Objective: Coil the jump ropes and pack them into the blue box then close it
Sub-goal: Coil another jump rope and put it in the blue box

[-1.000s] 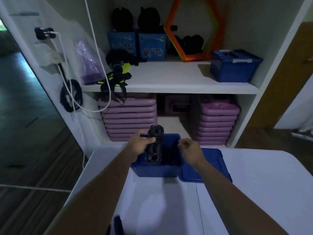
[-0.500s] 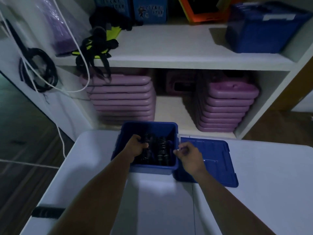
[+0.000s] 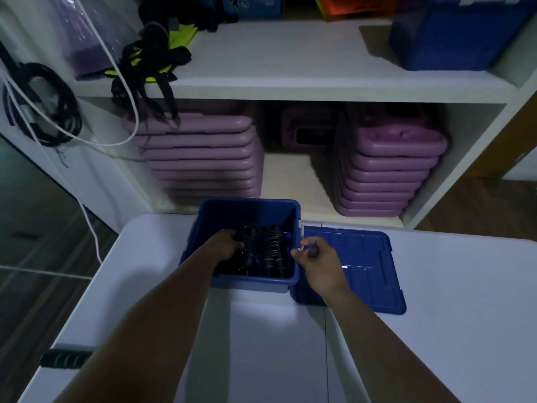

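An open blue box (image 3: 250,283) stands at the far edge of the white table (image 3: 450,315). Coiled black jump ropes (image 3: 268,247) lie inside it. My left hand (image 3: 225,245) reaches down into the box and grips a coiled black rope at the left side. My right hand (image 3: 315,257) pinches the box's right rim, fingers curled. The blue lid (image 3: 366,266) lies flat on the table just right of the box, partly under my right wrist.
White shelves (image 3: 290,82) rise behind the table, with stacked purple steps (image 3: 200,158) below and another blue box (image 3: 459,33) above right. Black straps (image 3: 151,68) and cables (image 3: 43,106) hang at the left. A black handle (image 3: 65,359) lies at the table's near left edge.
My left hand has lowered the coiled rope from above the box down inside it. The camera has tilted down and closer. My right hand stays at the right rim.
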`<state>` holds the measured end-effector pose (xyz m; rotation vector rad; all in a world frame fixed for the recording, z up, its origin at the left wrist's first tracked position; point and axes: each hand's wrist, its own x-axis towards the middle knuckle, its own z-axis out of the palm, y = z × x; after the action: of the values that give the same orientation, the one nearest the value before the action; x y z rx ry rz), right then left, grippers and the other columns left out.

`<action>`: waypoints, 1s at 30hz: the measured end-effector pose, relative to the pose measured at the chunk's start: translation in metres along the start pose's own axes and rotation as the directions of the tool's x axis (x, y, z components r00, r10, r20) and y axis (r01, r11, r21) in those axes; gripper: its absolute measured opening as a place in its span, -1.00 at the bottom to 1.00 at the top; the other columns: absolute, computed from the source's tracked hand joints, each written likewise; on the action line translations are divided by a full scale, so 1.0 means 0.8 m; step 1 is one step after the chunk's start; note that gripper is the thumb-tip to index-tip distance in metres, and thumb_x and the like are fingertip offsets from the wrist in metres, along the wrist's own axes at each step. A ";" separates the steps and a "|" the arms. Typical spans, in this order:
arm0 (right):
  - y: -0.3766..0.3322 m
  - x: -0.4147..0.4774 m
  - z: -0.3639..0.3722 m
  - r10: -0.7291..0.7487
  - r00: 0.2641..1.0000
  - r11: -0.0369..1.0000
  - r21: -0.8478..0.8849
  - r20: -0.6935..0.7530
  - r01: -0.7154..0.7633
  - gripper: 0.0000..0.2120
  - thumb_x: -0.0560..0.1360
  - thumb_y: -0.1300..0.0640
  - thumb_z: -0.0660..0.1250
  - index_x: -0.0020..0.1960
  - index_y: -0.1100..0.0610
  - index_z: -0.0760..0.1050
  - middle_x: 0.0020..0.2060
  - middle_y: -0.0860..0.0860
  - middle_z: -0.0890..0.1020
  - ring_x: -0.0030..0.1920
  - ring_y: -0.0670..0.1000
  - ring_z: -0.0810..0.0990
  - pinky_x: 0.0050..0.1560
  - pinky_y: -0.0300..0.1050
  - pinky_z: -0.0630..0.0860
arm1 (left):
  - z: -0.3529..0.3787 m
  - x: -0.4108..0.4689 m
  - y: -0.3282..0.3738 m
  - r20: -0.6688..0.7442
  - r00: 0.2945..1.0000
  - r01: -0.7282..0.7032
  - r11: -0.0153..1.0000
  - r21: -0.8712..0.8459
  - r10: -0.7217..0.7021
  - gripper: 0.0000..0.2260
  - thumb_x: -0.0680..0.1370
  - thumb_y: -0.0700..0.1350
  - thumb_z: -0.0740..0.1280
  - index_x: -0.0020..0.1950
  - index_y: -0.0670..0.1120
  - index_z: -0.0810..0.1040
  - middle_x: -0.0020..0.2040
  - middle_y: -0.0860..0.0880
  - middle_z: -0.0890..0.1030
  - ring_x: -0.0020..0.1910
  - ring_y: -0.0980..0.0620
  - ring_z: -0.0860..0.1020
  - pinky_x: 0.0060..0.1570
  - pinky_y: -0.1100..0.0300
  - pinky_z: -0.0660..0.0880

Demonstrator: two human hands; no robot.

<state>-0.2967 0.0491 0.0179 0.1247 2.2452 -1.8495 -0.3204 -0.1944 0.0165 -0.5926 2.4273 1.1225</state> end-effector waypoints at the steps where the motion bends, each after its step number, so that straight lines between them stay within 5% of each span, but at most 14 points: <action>1: 0.000 0.000 -0.001 0.000 1.000 1.000 -0.003 0.006 0.000 -0.87 0.49 0.19 0.45 -0.07 0.07 0.49 -0.47 -0.12 0.46 -0.34 -0.08 0.47 -0.13 -0.10 0.46 | 0.002 0.000 0.001 0.015 1.000 -0.008 1.000 0.012 0.008 -0.72 0.60 -0.23 0.34 0.31 -0.19 0.56 0.22 -0.22 0.62 0.15 -0.15 0.59 0.23 0.08 0.47; 9: -0.005 -0.003 -0.001 0.020 1.000 0.999 -0.025 0.011 -0.020 -0.84 0.49 0.16 0.45 -0.04 0.14 0.48 -0.45 -0.06 0.49 -0.31 -0.03 0.50 -0.15 -0.08 0.46 | -0.002 -0.004 0.012 0.050 0.998 -0.048 0.961 0.271 0.036 -0.67 0.62 -0.06 0.32 0.29 -0.23 0.57 0.23 -0.24 0.61 0.21 -0.16 0.57 0.16 0.14 0.42; 15: -0.024 -0.027 0.000 -0.063 0.996 0.985 -0.163 -0.070 0.050 -0.82 0.49 0.14 0.45 -0.13 0.19 0.47 -0.38 -0.04 0.53 -0.36 -0.12 0.48 -0.38 -0.44 0.37 | -0.004 -0.031 0.022 -0.010 0.996 -0.080 0.902 0.424 0.094 -0.65 0.64 -0.01 0.27 0.30 -0.23 0.53 0.23 -0.25 0.60 0.20 -0.21 0.56 0.14 0.07 0.45; 20: -0.049 -0.043 0.000 -0.171 0.975 0.959 -0.250 -0.139 0.133 -0.87 0.53 0.16 0.39 -0.14 0.16 0.48 -0.32 -0.06 0.56 -0.29 -0.12 0.51 -0.32 -0.48 0.39 | -0.025 -0.067 0.019 -0.142 0.965 -0.161 0.928 0.335 0.219 -0.59 0.62 -0.04 0.31 0.45 -0.14 0.41 0.35 -0.19 0.52 0.29 -0.20 0.50 0.20 0.11 0.39; 25: -0.079 -0.073 0.019 -0.273 0.955 0.924 -0.306 -0.112 0.229 -0.88 0.55 0.18 0.33 -0.17 0.16 0.54 -0.25 0.00 0.64 -0.25 -0.07 0.56 -0.23 -0.26 0.43 | -0.057 -0.126 -0.003 -0.259 0.917 -0.268 0.949 0.165 0.304 -0.76 0.57 -0.15 0.39 0.23 -0.13 0.58 0.17 -0.12 0.63 0.06 -0.04 0.55 0.01 0.25 0.40; 28: -0.089 -0.108 0.048 -0.296 0.953 0.911 -0.321 -0.068 0.260 -0.88 0.55 0.19 0.33 -0.16 0.13 0.55 -0.29 0.00 0.62 -0.27 -0.09 0.54 -0.26 -0.28 0.41 | -0.080 -0.169 -0.025 -0.306 0.907 -0.268 0.957 0.112 0.290 -0.97 0.53 -0.21 0.38 -0.08 -0.12 0.63 -0.05 -0.12 0.67 0.00 -0.13 0.61 0.03 0.09 0.53; 30: -0.089 -0.135 0.073 -0.284 0.958 0.912 -0.318 -0.033 0.260 -0.88 0.55 0.19 0.32 -0.16 0.11 0.55 -0.27 0.03 0.63 -0.24 -0.07 0.55 -0.24 -0.31 0.43 | -0.095 -0.196 -0.043 -0.338 0.897 -0.266 0.959 0.102 0.285 -0.94 0.52 -0.18 0.40 -0.16 -0.09 0.59 -0.13 -0.09 0.66 -0.04 -0.14 0.63 0.03 0.01 0.57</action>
<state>-0.1996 -0.0132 0.1005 -0.1832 2.6940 -1.6018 -0.1853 -0.2413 0.1223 -0.4733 2.9149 1.1343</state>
